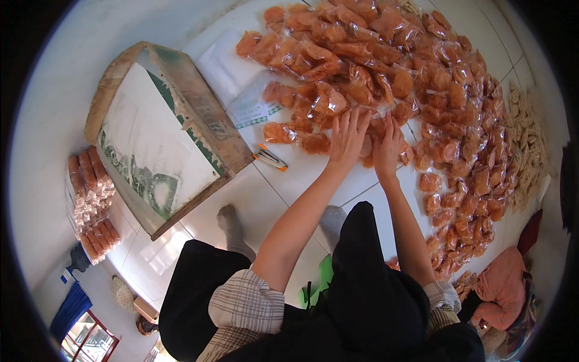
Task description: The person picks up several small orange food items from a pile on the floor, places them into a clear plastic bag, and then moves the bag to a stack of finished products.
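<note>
Clear plastic packets of round orange-brown pieces (pixel 338 54) lie heaped on the tiled floor in front of me. My left hand (pixel 348 137) rests on the near edge of the heap, its fingers stretched and apart over the packets. Close beside it, my right hand (pixel 388 148) has thumb and fingers bent around the edge of a packet (pixel 377 128). Part of that packet is hidden under the fingers. An orange-and-black stapler-like tool (pixel 271 158) lies on the floor to the left of my hands.
A worn, open cardboard box (pixel 208 114) stands at left, with clear plastic bags (pixel 244 102) beside it. Bundled packets (pixel 91 199) sit by the left wall. More packets (pixel 461 199) spread along the right, next to pale twisted pieces (pixel 526 142). Another person (pixel 502 283) sits at lower right.
</note>
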Demonstrator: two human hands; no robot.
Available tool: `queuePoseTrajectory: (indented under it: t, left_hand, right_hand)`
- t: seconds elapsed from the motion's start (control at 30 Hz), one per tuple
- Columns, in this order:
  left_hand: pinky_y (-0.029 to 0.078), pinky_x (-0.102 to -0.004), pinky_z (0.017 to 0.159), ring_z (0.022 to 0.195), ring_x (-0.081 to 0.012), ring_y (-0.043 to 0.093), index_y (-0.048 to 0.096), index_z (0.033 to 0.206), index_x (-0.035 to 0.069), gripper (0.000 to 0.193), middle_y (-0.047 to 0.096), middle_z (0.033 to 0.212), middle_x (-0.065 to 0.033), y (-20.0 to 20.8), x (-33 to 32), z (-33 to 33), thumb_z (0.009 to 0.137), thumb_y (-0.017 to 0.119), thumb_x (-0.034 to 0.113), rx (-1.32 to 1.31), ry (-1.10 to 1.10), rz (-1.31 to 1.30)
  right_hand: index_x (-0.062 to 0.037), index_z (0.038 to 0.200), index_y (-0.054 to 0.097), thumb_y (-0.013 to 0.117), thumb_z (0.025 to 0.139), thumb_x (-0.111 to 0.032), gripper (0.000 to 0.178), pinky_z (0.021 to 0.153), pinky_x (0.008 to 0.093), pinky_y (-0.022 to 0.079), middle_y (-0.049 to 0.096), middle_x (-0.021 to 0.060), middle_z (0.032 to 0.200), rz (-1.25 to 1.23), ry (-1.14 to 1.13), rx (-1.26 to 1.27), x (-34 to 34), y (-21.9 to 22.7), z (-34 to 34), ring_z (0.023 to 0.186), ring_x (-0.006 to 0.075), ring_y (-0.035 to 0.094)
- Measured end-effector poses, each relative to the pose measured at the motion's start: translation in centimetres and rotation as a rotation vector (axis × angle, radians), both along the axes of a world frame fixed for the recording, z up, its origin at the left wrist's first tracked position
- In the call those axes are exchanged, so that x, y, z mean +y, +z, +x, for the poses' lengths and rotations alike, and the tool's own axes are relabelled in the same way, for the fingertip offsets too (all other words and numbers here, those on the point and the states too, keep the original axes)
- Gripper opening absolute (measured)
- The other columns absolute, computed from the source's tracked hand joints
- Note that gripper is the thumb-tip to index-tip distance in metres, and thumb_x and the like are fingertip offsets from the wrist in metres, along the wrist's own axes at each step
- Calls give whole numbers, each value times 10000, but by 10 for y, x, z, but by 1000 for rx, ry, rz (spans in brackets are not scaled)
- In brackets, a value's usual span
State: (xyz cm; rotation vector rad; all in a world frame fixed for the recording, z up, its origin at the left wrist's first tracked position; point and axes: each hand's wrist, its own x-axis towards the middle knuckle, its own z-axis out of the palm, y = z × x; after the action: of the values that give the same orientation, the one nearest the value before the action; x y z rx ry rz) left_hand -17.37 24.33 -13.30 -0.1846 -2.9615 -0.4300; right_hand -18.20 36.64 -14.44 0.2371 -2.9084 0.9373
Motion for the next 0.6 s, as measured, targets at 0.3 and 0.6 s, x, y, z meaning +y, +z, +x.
queuePoseTrajectory:
  t: [0.3,0.6]
  left_hand:
    - [374,-380,840,990,-276,420,438,1227,35,535,448,1092,-126,52,-12,-7,730,618,119,-26,117,121]
    - [383,-388,901,1046,-296,390,432,1265,174,653,412,1175,-74,276,-138,78,674,672,29,230,-44,218]
  right_hand:
    - [-44,1263,415,631,742,-12,565,867,335,406,510,147,1113,-336,-132,-45,-15,43,-9,982,260,502]
    - [-37,1239,398,422,936,-283,391,851,319,436,512,96,1160,-1389,202,-734,-91,238,6,1035,165,523]
